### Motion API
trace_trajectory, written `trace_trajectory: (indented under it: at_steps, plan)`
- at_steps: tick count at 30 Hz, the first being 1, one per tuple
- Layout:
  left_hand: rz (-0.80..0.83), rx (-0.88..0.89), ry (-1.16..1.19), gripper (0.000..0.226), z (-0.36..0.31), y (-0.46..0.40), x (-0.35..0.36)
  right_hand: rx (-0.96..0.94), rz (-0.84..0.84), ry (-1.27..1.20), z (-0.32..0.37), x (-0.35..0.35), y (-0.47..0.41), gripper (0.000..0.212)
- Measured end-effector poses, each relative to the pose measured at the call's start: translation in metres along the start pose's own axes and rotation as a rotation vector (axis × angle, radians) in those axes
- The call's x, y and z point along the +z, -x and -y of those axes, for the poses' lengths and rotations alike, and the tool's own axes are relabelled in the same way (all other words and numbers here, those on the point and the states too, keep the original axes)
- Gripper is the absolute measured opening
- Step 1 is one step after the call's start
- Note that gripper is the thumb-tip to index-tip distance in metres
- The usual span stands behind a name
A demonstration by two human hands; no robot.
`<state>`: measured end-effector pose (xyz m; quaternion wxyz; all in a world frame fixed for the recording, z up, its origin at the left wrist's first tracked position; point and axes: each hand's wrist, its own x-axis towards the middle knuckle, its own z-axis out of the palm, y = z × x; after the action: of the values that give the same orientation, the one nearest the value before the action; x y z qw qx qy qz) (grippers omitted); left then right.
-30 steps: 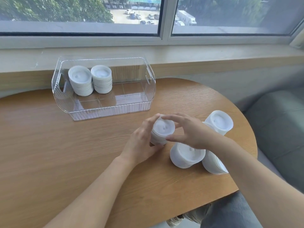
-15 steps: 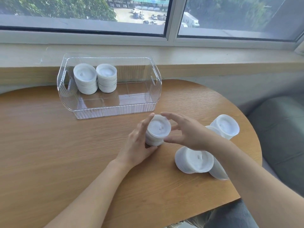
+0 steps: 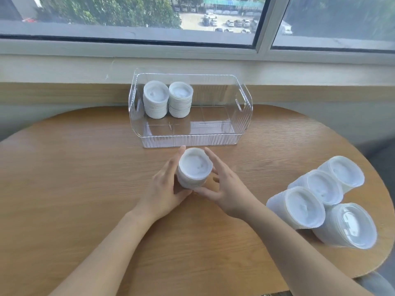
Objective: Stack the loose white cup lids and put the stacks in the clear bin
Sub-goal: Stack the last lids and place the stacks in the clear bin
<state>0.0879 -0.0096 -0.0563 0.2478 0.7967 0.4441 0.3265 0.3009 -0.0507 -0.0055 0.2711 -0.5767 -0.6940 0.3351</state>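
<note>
Currently in hand: one short stack of white round plastic cup lids (image 3: 194, 168), standing upright on the oval wood-grain table (image 3: 85, 178), just in front of the clear ribbed plastic bin (image 3: 243, 107). Left hand (image 3: 164, 186) is cupping the stack's left side, fingers fairly straight and pressing against it, thumb passing under the near edge. Right hand (image 3: 224, 186) is flanking the right side, fingers spread and nearly straight; whether they are touching the lids cannot be told.

Step, as judged: squaring up a finished stack ahead of transfer.

Already stowed: two white lid stacks (image 3: 167, 99) standing side by side in the bin's far-left corner.

Awaiting: four lid stacks (image 3: 320, 199) lying tilted together near the table's right edge, well apart from the hands.

Next move is calling for a firm two-sided hold, a lift over the bin's low front wall, and an upright placing beside the stowed pair, since loose lids may slide apart if tipped
</note>
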Motion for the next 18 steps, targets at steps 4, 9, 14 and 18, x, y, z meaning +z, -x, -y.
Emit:
trace_trajectory:
  at_steps: [4,9,14,18]
  plan:
    - [-0.017,-0.082,0.113,0.112,0.001,0.012,0.000,0.037,-0.084,-0.172,-0.012,0.018,-0.002,0.105]
    - [-0.046,-0.120,0.187,0.103,-0.002,0.014,0.005,0.047,-0.129,-0.315,-0.021,0.026,-0.006,0.100]
    - [-0.036,-0.134,0.243,0.103,-0.008,0.010,0.005,0.052,-0.143,-0.382,-0.020,0.025,-0.009,0.094]
    - [-0.051,-0.114,0.268,0.105,-0.013,0.001,0.000,0.048,-0.171,-0.419,-0.013,0.017,-0.014,0.094]
